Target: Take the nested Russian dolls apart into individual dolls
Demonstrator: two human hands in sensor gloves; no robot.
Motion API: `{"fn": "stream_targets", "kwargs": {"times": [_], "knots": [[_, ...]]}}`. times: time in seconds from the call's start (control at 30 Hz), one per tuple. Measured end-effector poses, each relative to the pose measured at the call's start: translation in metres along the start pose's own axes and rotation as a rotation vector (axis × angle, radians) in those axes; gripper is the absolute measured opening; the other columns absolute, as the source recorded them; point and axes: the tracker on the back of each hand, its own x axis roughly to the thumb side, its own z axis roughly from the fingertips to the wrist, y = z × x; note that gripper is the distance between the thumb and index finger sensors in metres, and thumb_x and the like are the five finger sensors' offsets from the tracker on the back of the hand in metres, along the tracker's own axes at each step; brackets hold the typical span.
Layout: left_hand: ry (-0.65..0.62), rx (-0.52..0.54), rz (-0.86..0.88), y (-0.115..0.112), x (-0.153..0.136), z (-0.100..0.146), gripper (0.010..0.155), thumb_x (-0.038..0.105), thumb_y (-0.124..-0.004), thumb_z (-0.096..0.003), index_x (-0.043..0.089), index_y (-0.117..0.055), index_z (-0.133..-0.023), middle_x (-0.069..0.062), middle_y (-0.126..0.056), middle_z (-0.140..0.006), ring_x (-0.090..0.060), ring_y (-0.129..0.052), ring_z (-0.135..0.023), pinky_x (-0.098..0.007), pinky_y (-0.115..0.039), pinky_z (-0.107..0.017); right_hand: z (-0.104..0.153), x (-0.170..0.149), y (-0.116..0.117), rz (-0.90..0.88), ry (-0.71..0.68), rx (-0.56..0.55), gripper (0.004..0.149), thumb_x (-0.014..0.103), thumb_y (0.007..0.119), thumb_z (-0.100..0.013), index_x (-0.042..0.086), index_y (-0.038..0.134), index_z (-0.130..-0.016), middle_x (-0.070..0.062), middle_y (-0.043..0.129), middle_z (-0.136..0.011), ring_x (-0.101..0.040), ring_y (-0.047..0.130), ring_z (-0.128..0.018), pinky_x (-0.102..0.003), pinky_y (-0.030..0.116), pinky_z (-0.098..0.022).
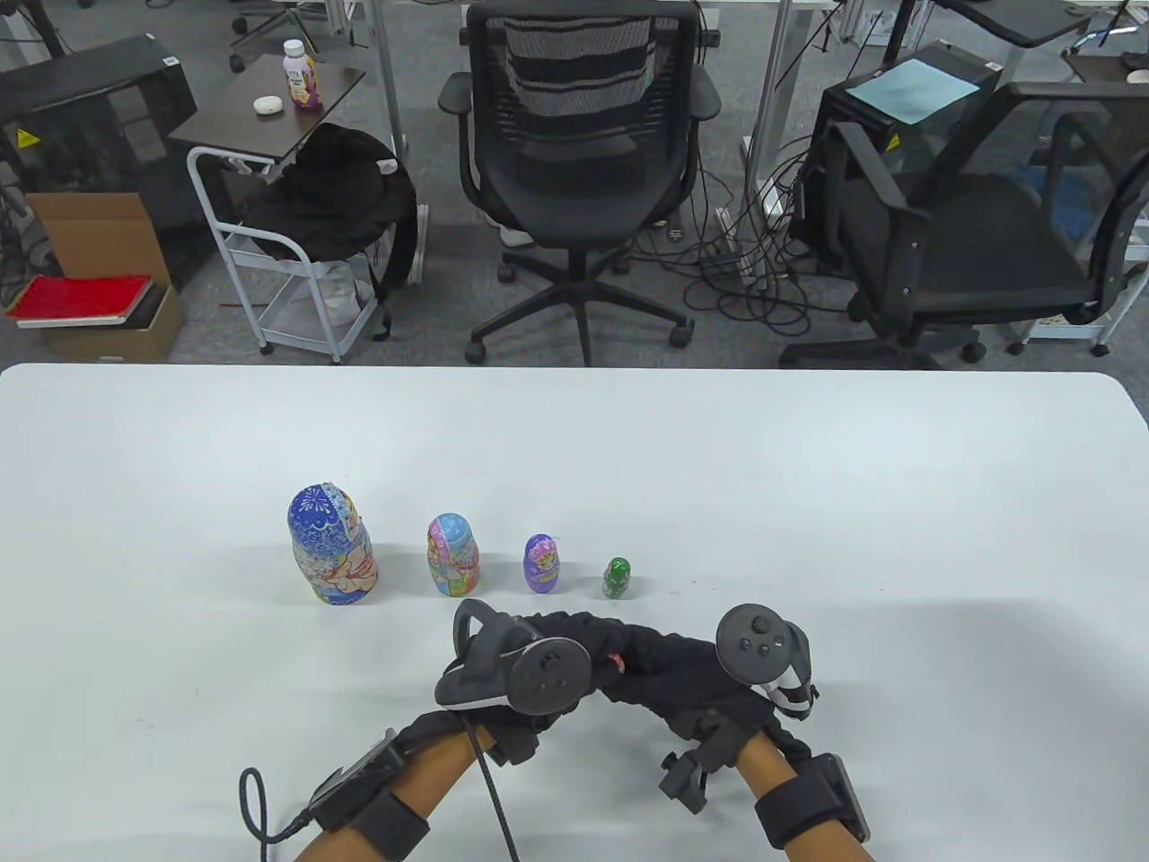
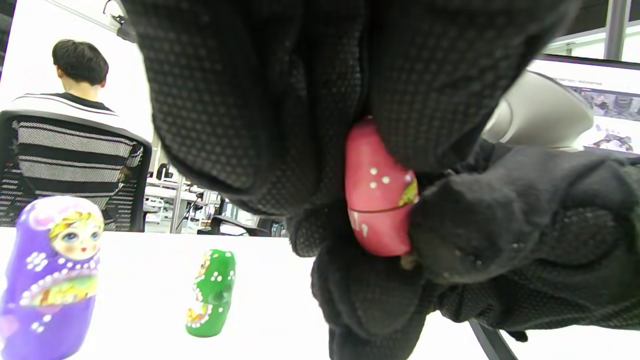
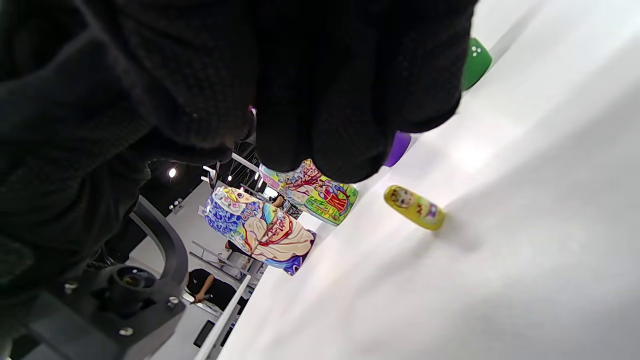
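Near the desk's [image 1: 808, 467] front edge, both my hands grip a small red doll [image 2: 377, 192]. My left hand [image 1: 530, 669] and right hand [image 1: 718, 673] meet around it. Four dolls stand behind.

Bright, even overhead light; soft shadows pool on the white table [image 1: 808, 467] near the hands. Wrist views blow out the tabletop, gloves close-up blurry.

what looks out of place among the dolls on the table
Only the tiny yellow painted doll: it stands alone, nearer the person than the row from the large blue painted doll to the small green painted doll. Nothing looks tipped or broken.
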Motion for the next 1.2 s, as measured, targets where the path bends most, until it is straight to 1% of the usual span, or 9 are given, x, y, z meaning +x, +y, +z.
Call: {"fn": "stream_targets", "kwargs": {"times": [0.2, 0.33, 0.47, 0.57, 0.6, 0.67, 0.83, 1.0, 1.2], "knots": [[-0.024, 0.028, -0.011, 0.007, 0.007, -0.007, 0.044, 0.04, -0.091, -0.0441, 0.021, -0.088, -0.084, -0.005, -0.103, -0.074, -0.022, -0.112, -0.054, -0.026, -0.101, -0.039, 0.001, -0.002, -0.006, -0.112, 0.019, -0.018, 0.066, 0.031, 0.095, -0.037, -0.002, 0.077, -0.091, -0.011, 0.107, -0.067, -0.027, 0.108, -0.061, -0.043, 0.089, -0.054], [-0.023, -0.013, -0.048, 0.008, 0.011, -0.01, 0.043, 0.039, -0.09, -0.0441, 0.021, -0.088, -0.084, -0.006, -0.103, -0.073, -0.022, -0.113, -0.053, -0.025, -0.102, -0.038, 0.001, -0.006, -0.005, -0.139, 0.024, -0.006, 0.066, 0.031, 0.095, -0.037, -0.002, 0.077, -0.091, -0.01, 0.107, -0.067, -0.026, 0.108, -0.061, -0.042, 0.089, -0.054], [-0.005, 0.009, 0.017, 0.019, 0.01, -0.012, 0.044, 0.039, -0.09, -0.0443, 0.021, -0.088, -0.084, -0.006, -0.103, -0.073, -0.023, -0.113, -0.052, -0.025, -0.102, -0.037, 0.002, 0.0, -0.007, -0.236, 0.015, -0.028, 0.065, 0.031, 0.095, -0.037, -0.002, 0.077, -0.091, -0.011, 0.107, -0.067, -0.027, 0.108, -0.061, -0.042, 0.089, -0.054], [-0.008, 0.017, 0.013, 0.025, 0.012, -0.012, 0.044, 0.039, -0.09, -0.0444, 0.02, -0.088, -0.084, -0.007, -0.103, -0.073, -0.023, -0.113, -0.052, -0.026, -0.102, -0.037, 0.003, 0.003, -0.007, -0.281, 0.002, -0.035, 0.066, 0.03, 0.095, -0.037, -0.002, 0.076, -0.091, -0.011, 0.107, -0.067, -0.027, 0.108, -0.061, -0.043, 0.089, -0.054], [-0.012, 0.012, -0.002, 0.025, 0.013, -0.012, 0.043, 0.039, -0.09, -0.0446, 0.02, -0.089, -0.084, -0.007, -0.103, -0.073, -0.023, -0.113, -0.052, -0.026, -0.102, -0.037, 0.003, 0.005, -0.007, -0.254, -0.006, -0.028, 0.065, 0.03, 0.095, -0.038, -0.003, 0.076, -0.091, -0.013, 0.107, -0.068, -0.029, 0.107, -0.062, -0.044, 0.088, -0.054], [-0.02, 0.006, -0.046, 0.022, 0.015, -0.012, 0.043, 0.039, -0.09, -0.0449, 0.02, -0.089, -0.084, -0.007, -0.103, -0.073, -0.023, -0.113, -0.052, -0.026, -0.102, -0.037, 0.002, 0.009, -0.011, -0.095, -0.03, -0.001, 0.067, 0.031, 0.093, -0.04, -0.001, 0.073, -0.095, -0.013, 0.104, -0.073, -0.029, 0.105, -0.067, -0.045, 0.086, -0.057], [0.021, 0.033, -0.005, 0.021, 0.012, -0.019, 0.043, 0.039, -0.089, -0.0462, 0.021, -0.088, -0.085, -0.006, -0.103, -0.075, -0.023, -0.112, -0.055, -0.027, -0.101, -0.039, 0.006, 0.018, -0.026, 0.041, -0.036, -0.043, 0.071, 0.034, 0.093, -0.04, -0.001, 0.071, -0.097, -0.018, 0.102, -0.076, -0.035, 0.101, -0.069, -0.049, 0.082, -0.057], [0.011, 0.026, -0.079, 0.03, 0.018, -0.032, 0.044, 0.039, -0.09, -0.0459, 0.022, -0.086, -0.086, -0.006, -0.102, -0.076, -0.022, -0.111, -0.056, -0.027, -0.1, -0.04, 0.015, 0.019, -0.06, 0.291, 0.03, -0.175, 0.07, 0.037, 0.092, -0.041, 0.004, 0.072, -0.099, -0.019, 0.099, -0.08, -0.037, 0.098, -0.073, -0.051, 0.079, -0.06], [0.029, -0.032, -0.093, 0.029, 0.021, -0.056, 0.043, 0.039, -0.092, -0.0449, 0.025, -0.087, -0.086, -0.006, -0.101, -0.078, -0.022, -0.111, -0.056, -0.027, -0.1, -0.041, 0.038, 0.022, -0.105, 0.398, 0.045, -0.329, 0.07, 0.038, 0.091, -0.042, 0.005, 0.071, -0.1, -0.021, 0.097, -0.083, -0.04, 0.095, -0.076, -0.053, 0.076, -0.061]]}}
